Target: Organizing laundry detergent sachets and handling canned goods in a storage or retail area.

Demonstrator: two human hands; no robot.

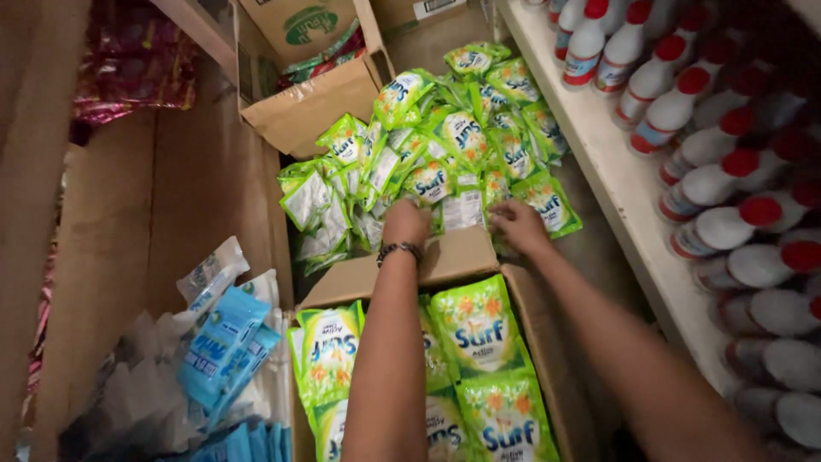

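A white shelf (pixel 599 162) is running along the right, carrying rows of white plastic bottles with red caps (pixel 727 162). Below the arms, an open brown cardboard box (pixel 462 257) is holding large green detergent pouches (pixel 479 329) stacked flat, keeping them within reach. Beyond its flap, a pile of small green sachets (pixel 445 145) is lying loose. The left hand (pixel 405 221) and right hand (pixel 517 224) are resting on the pile's near edge, fingers curled down; whether either is gripping a sachet cannot be told.
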